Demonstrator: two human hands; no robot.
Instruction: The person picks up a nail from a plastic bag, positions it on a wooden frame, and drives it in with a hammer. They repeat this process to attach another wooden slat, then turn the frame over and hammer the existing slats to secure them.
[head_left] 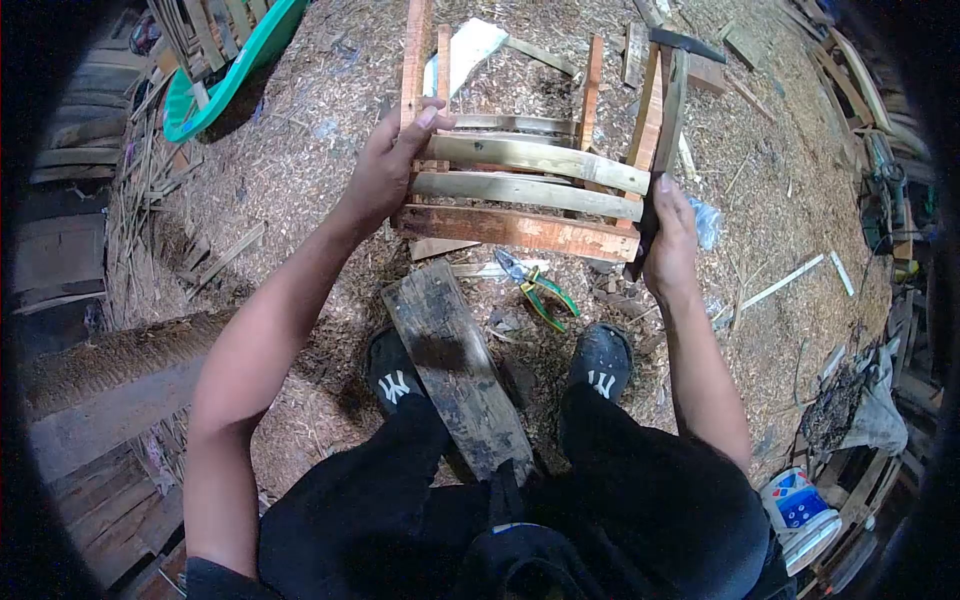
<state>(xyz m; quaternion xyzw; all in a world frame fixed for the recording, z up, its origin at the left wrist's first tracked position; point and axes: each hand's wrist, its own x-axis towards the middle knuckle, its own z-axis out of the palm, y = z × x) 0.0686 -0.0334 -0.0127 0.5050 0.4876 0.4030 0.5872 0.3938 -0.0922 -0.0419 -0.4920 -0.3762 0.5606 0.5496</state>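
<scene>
A small slatted wooden frame (pixel 530 190) is held up in front of me, its slats running across between upright sticks. My left hand (pixel 388 165) grips its left end, thumb over the slats near an upright. My right hand (pixel 670 235) is at its right end, wrapped around the handle of a hammer (pixel 672 110) whose dark head points away from me. The hammer handle lies along the frame's right side; whether those fingers also grip the frame is hidden. Pliers (pixel 540 290) with green and yellow handles lie on the ground just below the frame.
A worn wooden plank (pixel 455 370) lies between my shoes. Wood shavings (pixel 290 170) cover the ground. A green tub (pixel 215 105) with wooden strips is at upper left, a white and blue bucket (pixel 800 515) at lower right. Stacked boards (pixel 120 380) line the left.
</scene>
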